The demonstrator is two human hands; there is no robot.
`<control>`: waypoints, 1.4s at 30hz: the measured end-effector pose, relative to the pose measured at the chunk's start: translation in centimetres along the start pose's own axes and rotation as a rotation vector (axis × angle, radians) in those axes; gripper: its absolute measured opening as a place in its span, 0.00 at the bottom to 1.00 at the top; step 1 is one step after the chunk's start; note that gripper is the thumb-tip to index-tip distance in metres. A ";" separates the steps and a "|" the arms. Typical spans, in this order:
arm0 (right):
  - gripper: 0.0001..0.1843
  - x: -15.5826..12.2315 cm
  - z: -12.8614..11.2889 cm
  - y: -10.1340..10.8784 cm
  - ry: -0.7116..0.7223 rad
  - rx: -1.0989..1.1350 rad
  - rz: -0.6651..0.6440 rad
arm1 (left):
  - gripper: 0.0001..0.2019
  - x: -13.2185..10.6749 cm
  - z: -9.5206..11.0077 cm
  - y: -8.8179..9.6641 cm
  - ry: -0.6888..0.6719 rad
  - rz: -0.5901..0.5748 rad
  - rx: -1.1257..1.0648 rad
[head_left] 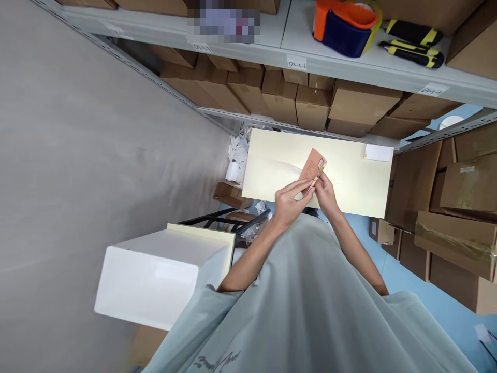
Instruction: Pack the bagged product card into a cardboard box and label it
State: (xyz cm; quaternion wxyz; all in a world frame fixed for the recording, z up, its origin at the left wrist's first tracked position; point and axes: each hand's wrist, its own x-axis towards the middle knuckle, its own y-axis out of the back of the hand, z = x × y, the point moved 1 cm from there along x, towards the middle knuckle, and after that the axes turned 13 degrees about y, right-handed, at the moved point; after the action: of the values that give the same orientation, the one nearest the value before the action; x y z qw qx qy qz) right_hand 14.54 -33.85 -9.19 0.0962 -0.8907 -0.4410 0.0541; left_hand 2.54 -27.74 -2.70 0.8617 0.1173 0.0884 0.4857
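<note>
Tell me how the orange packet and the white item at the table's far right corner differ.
Colour: the orange packet carries dark print and a red-outlined mark; the white item is mostly plain, with a little yellow at one corner.
Pose: the packet is slanted, held by the left hand and right hand; the white item lies on the table, untouched.
Shared: both look roughly rectangular.

Over the counter [267, 178], a packet [310, 165] is between the fingers [300, 185]; at the counter's far right corner lies an item [378, 153]. Behind the counter are shelved cartons [312, 106]; right of it, stacked boxes [454, 235]; left, a wall [101, 129].
</note>
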 end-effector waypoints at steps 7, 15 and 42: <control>0.24 2.7 4.5 -2.7 -0.095 -0.066 0.119 | 0.16 6.1 -8.7 7.1 0.368 0.050 -0.194; 0.20 10.3 13.1 -11.9 -0.187 -0.225 0.107 | 0.19 13.5 -21.3 16.0 0.521 0.032 -0.096; 0.27 2.3 16.7 1.4 -0.273 -1.095 0.372 | 0.10 14.3 -32.0 22.8 0.738 0.052 0.657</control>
State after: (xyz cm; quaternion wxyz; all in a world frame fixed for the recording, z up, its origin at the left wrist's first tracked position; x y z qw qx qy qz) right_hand 13.99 -30.74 -25.85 -0.4459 -0.8581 -0.2495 -0.0512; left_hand -17.27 -0.37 -27.31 0.6779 0.2050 0.5332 0.4627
